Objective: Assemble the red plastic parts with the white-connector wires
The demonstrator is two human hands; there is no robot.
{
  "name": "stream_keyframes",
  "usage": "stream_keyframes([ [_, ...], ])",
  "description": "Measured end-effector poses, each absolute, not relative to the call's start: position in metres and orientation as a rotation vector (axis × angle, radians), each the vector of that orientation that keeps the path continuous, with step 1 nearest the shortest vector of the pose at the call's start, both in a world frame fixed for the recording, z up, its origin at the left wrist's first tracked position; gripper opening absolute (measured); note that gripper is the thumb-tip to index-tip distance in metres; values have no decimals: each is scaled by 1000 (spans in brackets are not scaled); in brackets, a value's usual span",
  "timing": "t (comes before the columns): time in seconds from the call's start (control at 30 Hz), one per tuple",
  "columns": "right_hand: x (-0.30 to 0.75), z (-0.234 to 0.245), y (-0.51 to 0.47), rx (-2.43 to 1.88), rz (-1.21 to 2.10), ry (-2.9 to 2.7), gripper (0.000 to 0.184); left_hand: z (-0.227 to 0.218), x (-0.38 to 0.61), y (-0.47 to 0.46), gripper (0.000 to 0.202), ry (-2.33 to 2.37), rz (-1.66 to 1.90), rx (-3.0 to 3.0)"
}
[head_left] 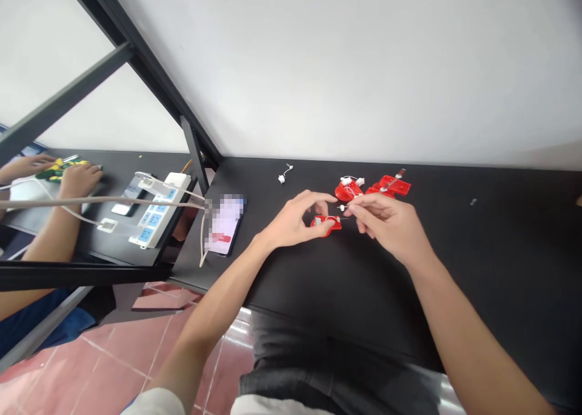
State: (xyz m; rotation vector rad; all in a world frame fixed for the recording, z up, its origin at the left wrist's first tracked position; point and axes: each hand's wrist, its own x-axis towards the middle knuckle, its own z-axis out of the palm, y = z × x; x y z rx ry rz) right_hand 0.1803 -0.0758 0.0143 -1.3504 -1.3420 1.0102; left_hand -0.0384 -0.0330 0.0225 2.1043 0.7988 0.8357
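Observation:
My left hand (293,219) grips a small red plastic shell (336,223) between thumb and fingers, just above the black table. A white part and a thin wire show inside that shell. Close on its right, my right hand (386,222) pinches a small white piece (342,208) with a thin stem; its exact kind is too small to tell. Behind my hands lie another red shell (346,192) with white parts and wire on it, and an opened red casing (396,186) with a small strip sticking up. My right fingers partly cover these.
A small white part with wire (282,178) lies farther back. To the left are a lit phone (226,224), a cable (113,201) and a power strip (159,215). Beyond the black metal frame (157,87), another person's hands (78,178) hold green-and-yellow things. A white wall (364,69) stands behind.

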Motion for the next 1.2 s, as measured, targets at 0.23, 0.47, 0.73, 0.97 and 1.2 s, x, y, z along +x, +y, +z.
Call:
stream_keyframes([
  [0.23,179,23,-80,-1399,1020,-1228,31,28,-43,-28,5,745,708,2039],
  [0.47,181,24,-79,-1530,912,-1306,30,25,-44,-24,5,740,701,2023],
  [0.73,208,14,-76,-1802,1055,-1780,27,23,-42,-23,9,776,698,2025],
  [0.97,217,6,-79,-1846,1089,-2034,14,21,-40,-24,7,846,753,2021],
  [1.2,209,12,-79,-1751,1093,-2025,21,20,-37,-22,12,892,781,2046],
])
